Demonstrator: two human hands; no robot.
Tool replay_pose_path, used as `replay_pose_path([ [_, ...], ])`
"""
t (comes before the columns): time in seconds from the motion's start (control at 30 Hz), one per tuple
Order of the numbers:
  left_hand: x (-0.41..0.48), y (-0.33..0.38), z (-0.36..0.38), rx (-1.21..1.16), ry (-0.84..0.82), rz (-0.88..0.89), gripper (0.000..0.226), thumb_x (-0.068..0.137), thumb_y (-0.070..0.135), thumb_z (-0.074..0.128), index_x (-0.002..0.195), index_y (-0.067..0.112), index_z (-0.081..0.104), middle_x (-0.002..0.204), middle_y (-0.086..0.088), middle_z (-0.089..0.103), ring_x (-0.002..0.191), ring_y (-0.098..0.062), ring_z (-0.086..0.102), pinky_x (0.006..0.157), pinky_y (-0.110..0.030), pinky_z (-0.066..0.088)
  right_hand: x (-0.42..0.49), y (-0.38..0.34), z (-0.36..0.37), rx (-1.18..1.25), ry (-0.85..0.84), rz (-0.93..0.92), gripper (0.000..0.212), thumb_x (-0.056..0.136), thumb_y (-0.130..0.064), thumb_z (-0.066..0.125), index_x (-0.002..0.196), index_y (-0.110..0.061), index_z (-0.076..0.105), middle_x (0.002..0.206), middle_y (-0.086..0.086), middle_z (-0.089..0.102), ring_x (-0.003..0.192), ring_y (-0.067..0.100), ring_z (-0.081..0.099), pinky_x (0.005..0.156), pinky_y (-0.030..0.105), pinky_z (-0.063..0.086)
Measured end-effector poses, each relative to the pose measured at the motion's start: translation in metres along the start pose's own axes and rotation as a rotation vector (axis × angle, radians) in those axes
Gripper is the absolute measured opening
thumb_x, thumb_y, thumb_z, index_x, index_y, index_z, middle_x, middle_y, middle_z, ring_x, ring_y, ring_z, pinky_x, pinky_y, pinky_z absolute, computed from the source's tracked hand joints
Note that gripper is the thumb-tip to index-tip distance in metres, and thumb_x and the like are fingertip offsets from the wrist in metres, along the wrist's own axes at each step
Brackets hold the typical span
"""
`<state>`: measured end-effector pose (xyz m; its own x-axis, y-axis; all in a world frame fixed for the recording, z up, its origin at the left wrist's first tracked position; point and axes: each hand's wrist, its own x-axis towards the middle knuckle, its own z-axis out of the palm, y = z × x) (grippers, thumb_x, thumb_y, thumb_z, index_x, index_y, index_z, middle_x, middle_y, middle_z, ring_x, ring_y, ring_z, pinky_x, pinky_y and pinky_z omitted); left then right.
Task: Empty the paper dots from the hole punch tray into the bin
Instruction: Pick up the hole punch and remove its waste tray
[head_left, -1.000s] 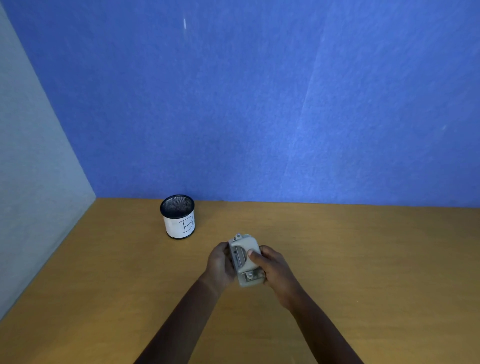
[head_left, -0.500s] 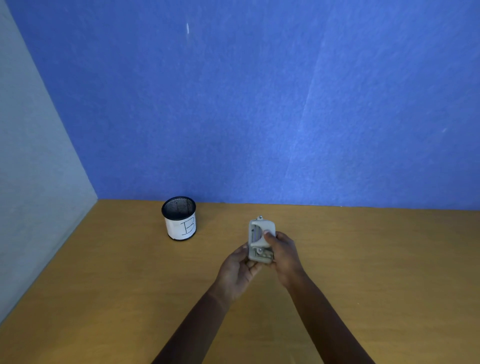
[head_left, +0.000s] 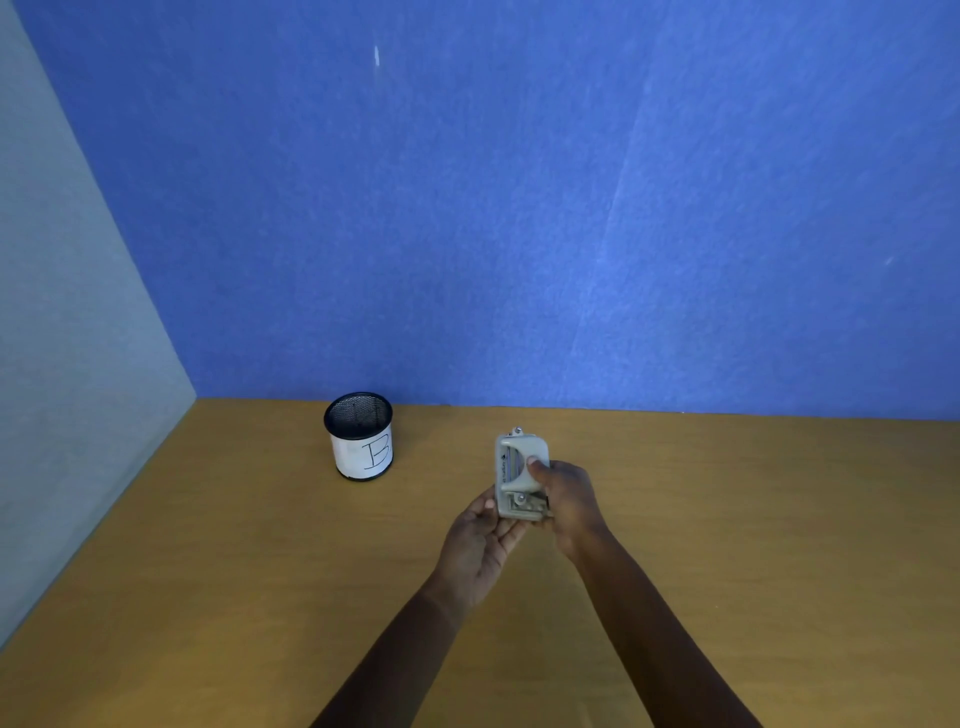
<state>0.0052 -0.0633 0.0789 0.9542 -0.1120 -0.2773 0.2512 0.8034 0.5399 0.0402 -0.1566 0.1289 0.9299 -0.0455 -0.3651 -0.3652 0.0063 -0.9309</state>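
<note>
A small grey hole punch is held above the wooden table, standing on end with its handle side facing me. My right hand grips it from the right, thumb across its front. My left hand is palm-up under its lower end, fingers touching its base. The bin is a black mesh cup wrapped in white paper marked "B", standing to the left of the punch near the back wall. No paper dots are visible.
A blue wall rises behind the table and a grey panel closes the left side. The bin stands close to the back left corner.
The punch has been lifted and turned from lying tilted between both hands to standing on end. My left hand has opened and slid underneath it. The last half second shows little movement.
</note>
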Motion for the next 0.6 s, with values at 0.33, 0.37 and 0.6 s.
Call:
replay_pose_path([
  [0.33,0.0,-0.002,-0.002,-0.029,0.028,-0.021,0.029,0.097,0.003,0.031,0.098,0.002,0.06,0.076,-0.008,0.077,0.072,-0.015,0.073,0.067,-0.023,0.06,0.002,-0.002,-0.006,0.004,-0.012,0.019,0.029,0.094,-0.012,0.048,0.067,-0.007,0.059,0.067,0.01,0.058,0.057,0.022,0.056,0.052,0.025,0.044],
  [0.37,0.001,-0.001,-0.002,-0.036,0.048,-0.032,0.028,0.097,0.008,0.033,0.096,0.002,0.061,0.074,-0.008,0.076,0.072,-0.017,0.072,0.065,-0.023,0.06,0.001,-0.002,-0.007,0.004,-0.015,0.026,0.029,0.093,-0.012,0.049,0.067,-0.007,0.059,0.067,0.01,0.058,0.057,0.022,0.055,0.053,0.027,0.044],
  [0.6,0.006,0.003,0.002,-0.129,0.03,-0.089,0.053,0.099,0.035,0.024,0.085,0.009,0.068,0.07,-0.01,0.074,0.061,-0.02,0.071,0.062,-0.03,0.055,-0.011,0.006,0.005,-0.098,-0.041,0.013,0.021,0.089,-0.008,0.053,0.084,0.008,0.065,0.082,0.021,0.061,0.076,0.029,0.059,0.07,0.037,0.046],
])
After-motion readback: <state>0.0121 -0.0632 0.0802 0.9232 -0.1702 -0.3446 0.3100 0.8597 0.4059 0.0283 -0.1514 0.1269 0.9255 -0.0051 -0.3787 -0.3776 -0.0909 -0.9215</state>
